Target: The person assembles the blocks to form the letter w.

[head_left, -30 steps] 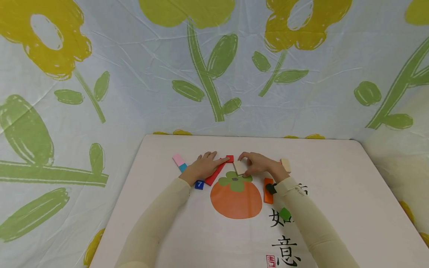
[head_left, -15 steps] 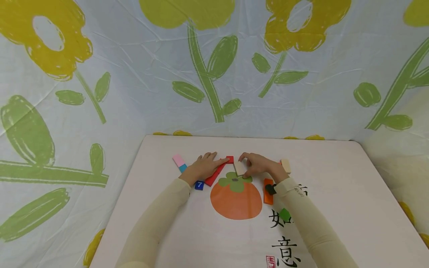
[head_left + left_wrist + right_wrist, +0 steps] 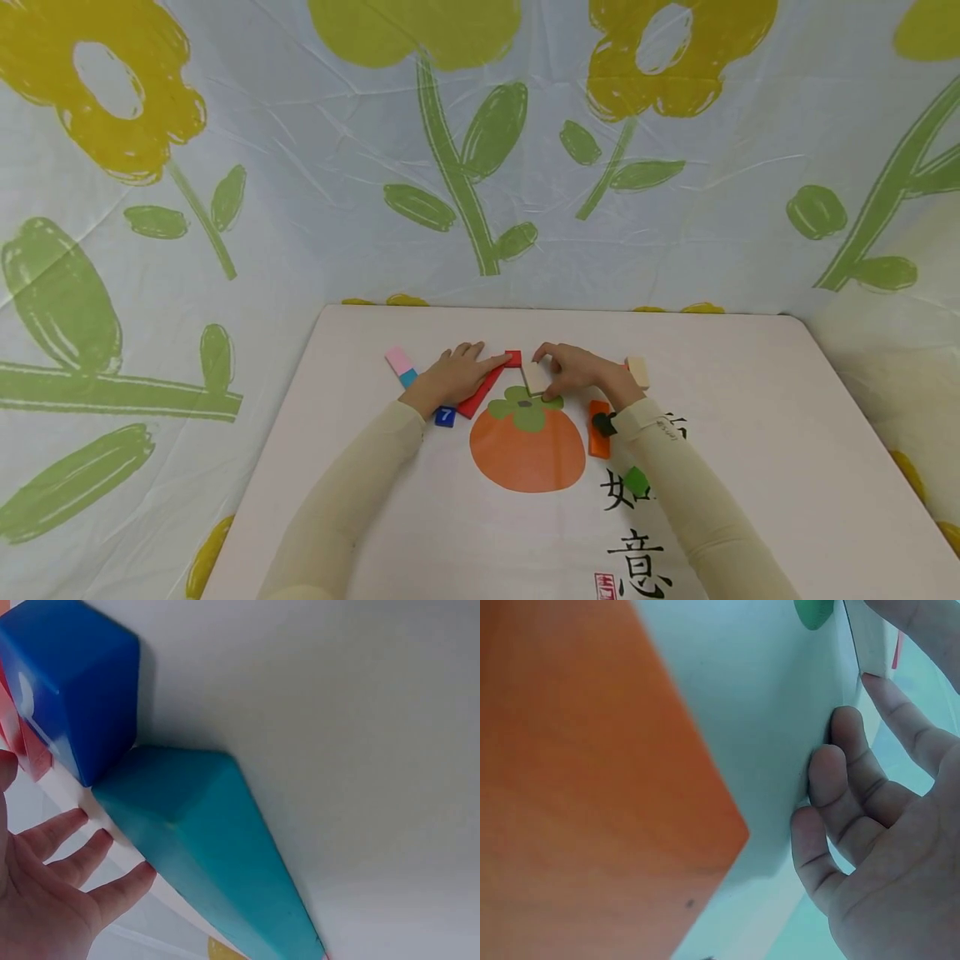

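My left hand [image 3: 452,375] lies with fingers spread over the table, its index fingertip touching a small red block [image 3: 513,358]. Under that hand runs a long red block [image 3: 480,393], slanting up toward the small one. Between the thumb and index finger of my right hand [image 3: 573,368], a pale wooden block [image 3: 536,378] is pinched, close to the small red block's right side. In the left wrist view, a blue block [image 3: 90,682] with a white numeral meets a teal block [image 3: 217,847], fingertips beside them. The right wrist view shows the pale block's end [image 3: 871,645] at my fingers.
An orange block [image 3: 599,442] stands by my right wrist, and a green block [image 3: 636,481] is nearer me. Another pale block [image 3: 638,372] lies behind that wrist, a pink block [image 3: 398,360] at far left. A printed persimmon [image 3: 527,450] marks the table covering.
The pale wooden block turns very slightly between my right fingers and stays next to the small red block. My left hand keeps its place; the head view shifts a little.
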The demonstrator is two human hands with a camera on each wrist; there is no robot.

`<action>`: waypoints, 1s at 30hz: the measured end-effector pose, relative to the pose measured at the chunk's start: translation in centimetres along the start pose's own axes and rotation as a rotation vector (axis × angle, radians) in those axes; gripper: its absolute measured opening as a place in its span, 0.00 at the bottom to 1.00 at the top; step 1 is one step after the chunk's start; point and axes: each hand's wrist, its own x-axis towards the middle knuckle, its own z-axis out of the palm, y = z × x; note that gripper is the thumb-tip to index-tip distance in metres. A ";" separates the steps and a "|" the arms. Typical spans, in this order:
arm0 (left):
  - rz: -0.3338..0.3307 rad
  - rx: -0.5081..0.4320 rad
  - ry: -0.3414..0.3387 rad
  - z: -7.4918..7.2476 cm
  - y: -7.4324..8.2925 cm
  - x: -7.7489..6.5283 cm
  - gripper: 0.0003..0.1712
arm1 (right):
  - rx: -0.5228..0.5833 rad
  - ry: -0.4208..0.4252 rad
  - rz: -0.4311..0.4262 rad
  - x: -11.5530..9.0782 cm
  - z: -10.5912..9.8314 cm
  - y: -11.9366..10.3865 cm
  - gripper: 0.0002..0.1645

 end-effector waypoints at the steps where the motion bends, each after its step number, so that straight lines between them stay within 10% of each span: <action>1: -0.001 -0.008 0.006 0.1 0.0 0.0 0.31 | -0.005 -0.001 0.000 0.0 0.0 0.0 0.37; 18: 0.157 0.072 0.033 0.9 3.2 -0.4 0.33 | -0.023 0.319 -0.138 -7.0 -1.3 3.2 0.33; 30: 0.172 0.119 0.012 0.5 4.2 -0.6 0.34 | 0.073 0.435 -0.051 -10.9 -2.2 8.0 0.34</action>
